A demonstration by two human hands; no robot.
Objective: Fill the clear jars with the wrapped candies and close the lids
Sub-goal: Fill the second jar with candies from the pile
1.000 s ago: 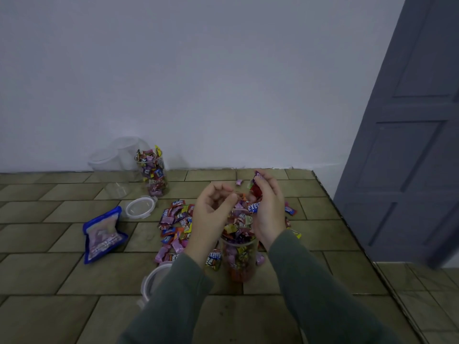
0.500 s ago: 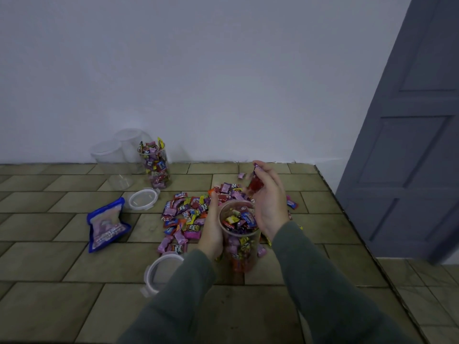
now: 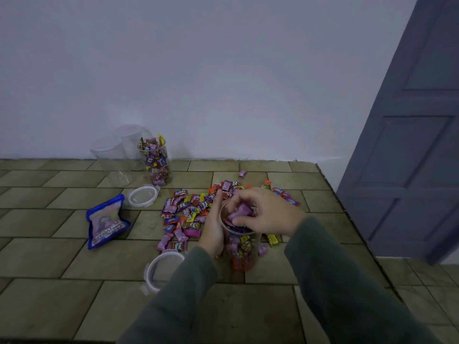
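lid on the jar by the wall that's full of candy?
No. The candy-filled jar by the wall stands open with wrappers poking above its rim, and a loose lid lies on the floor in front of it.

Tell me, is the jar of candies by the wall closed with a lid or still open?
Open. The jar by the wall has candies sticking up above its rim, and no lid sits on it.

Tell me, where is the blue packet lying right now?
In the head view, the blue packet lies flat on the tiled floor at the left, just left of the candy pile and near a loose lid.
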